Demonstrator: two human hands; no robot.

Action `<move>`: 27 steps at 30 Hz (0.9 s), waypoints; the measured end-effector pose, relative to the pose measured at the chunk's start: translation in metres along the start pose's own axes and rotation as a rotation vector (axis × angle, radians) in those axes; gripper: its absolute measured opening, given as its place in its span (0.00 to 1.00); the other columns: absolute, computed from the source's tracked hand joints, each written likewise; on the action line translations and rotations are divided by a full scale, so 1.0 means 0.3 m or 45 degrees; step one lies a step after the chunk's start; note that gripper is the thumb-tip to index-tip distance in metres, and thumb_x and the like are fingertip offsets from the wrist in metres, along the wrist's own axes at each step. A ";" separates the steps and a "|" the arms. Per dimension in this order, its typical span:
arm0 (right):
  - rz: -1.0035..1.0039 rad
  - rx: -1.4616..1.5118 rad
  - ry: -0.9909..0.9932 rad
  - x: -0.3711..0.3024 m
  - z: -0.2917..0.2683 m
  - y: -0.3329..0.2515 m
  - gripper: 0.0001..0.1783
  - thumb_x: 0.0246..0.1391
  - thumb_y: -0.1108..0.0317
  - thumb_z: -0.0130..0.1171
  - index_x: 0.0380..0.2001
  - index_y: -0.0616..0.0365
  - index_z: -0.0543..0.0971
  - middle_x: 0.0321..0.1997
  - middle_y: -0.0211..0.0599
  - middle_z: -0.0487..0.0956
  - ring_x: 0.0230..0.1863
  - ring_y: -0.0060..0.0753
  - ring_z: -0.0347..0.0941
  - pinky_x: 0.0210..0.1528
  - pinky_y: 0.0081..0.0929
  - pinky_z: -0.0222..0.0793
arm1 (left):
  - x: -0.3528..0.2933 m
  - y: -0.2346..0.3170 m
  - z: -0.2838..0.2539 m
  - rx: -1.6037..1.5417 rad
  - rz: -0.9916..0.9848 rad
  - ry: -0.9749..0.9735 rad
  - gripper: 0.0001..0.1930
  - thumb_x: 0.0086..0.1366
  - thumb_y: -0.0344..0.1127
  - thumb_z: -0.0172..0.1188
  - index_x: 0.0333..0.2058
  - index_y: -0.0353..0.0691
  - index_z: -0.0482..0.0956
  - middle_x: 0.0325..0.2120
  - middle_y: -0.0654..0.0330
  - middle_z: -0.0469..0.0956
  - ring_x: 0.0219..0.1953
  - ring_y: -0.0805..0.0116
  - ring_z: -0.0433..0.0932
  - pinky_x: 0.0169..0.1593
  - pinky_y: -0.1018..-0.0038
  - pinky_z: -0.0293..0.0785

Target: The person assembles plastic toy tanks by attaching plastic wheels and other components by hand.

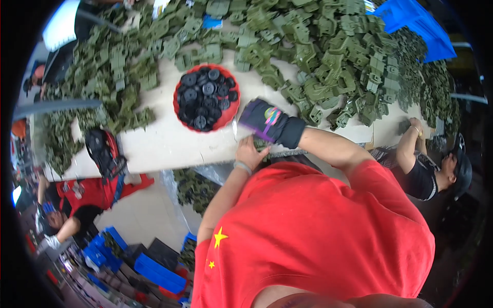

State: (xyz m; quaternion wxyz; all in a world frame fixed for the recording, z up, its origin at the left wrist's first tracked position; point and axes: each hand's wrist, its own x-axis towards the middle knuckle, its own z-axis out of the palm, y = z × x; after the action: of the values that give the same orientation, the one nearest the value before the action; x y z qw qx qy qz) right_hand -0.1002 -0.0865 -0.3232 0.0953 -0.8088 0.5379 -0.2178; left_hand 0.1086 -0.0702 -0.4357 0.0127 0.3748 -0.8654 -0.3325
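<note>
My left hand (247, 153) is bare, with a pale band at the wrist, at the near edge of the table. Its thumb and fingers close around a small olive-green plastic part (261, 142), mostly hidden. Just above it, my right hand (264, 121) wears a dark cover with purple trim and a colourful patch. This hand reaches in from the right over the green part; its fingers are hidden. Beyond my hands to the left stands a red scalloped bowl (236, 109) full of black toy wheels (206, 96).
Olive-green plastic parts (328, 66) lie heaped along the table's (169, 149) far side and right. A black and red bag (104, 152) rests at the left edge. Co-workers sit at left and at right (429, 169). Blue crates (159, 272) stand on the floor; another blue bin (416, 25) is far right.
</note>
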 end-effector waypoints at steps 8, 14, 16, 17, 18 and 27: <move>0.315 -0.086 -0.107 0.033 0.079 -0.019 0.18 0.43 0.58 0.62 0.39 0.51 0.82 0.39 0.41 0.82 0.42 0.49 0.79 0.45 0.45 0.72 | 0.017 0.000 -0.003 -0.051 -0.014 -0.162 0.44 0.54 0.69 0.68 0.46 0.25 0.82 0.46 0.36 0.81 0.52 0.42 0.79 0.58 0.56 0.75; 0.216 -0.134 -0.288 0.064 0.032 -0.029 0.14 0.51 0.61 0.61 0.42 0.49 0.83 0.42 0.37 0.83 0.45 0.46 0.80 0.49 0.45 0.72 | 0.016 -0.068 0.078 -0.137 0.069 -0.044 0.42 0.52 0.64 0.72 0.51 0.29 0.78 0.46 0.40 0.80 0.52 0.43 0.78 0.57 0.55 0.76; 0.216 -0.117 -0.302 0.071 0.030 -0.024 0.15 0.49 0.60 0.61 0.41 0.49 0.83 0.41 0.38 0.82 0.44 0.46 0.79 0.48 0.45 0.72 | 0.008 -0.096 0.127 -0.051 0.230 0.163 0.36 0.50 0.59 0.74 0.47 0.33 0.80 0.42 0.45 0.81 0.48 0.44 0.79 0.54 0.56 0.77; 0.208 -0.107 -0.305 0.069 0.034 -0.020 0.15 0.48 0.59 0.62 0.40 0.50 0.83 0.40 0.38 0.82 0.44 0.47 0.79 0.47 0.45 0.73 | 0.008 -0.084 0.119 -0.061 0.174 0.107 0.36 0.50 0.59 0.75 0.47 0.32 0.80 0.42 0.44 0.81 0.48 0.44 0.79 0.54 0.56 0.77; 0.201 -0.096 -0.309 0.067 0.039 -0.017 0.16 0.46 0.59 0.62 0.39 0.50 0.83 0.39 0.39 0.82 0.43 0.47 0.79 0.46 0.46 0.73 | 0.009 -0.073 0.110 -0.072 0.118 0.051 0.37 0.49 0.58 0.75 0.46 0.31 0.79 0.42 0.44 0.80 0.48 0.43 0.79 0.54 0.56 0.77; 0.172 -0.050 -0.233 0.056 0.065 -0.006 0.17 0.47 0.58 0.61 0.40 0.50 0.83 0.34 0.38 0.80 0.42 0.45 0.78 0.44 0.44 0.72 | 0.014 -0.047 0.068 -0.175 0.047 -0.003 0.44 0.48 0.59 0.76 0.54 0.30 0.74 0.47 0.41 0.79 0.52 0.42 0.78 0.58 0.56 0.77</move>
State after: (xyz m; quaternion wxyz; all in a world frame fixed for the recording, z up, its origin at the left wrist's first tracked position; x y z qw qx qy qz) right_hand -0.0844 -0.1027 -0.3358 0.1428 -0.7889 0.5844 -0.1254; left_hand 0.1090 -0.0684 -0.4607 0.0433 0.3566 -0.8473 -0.3912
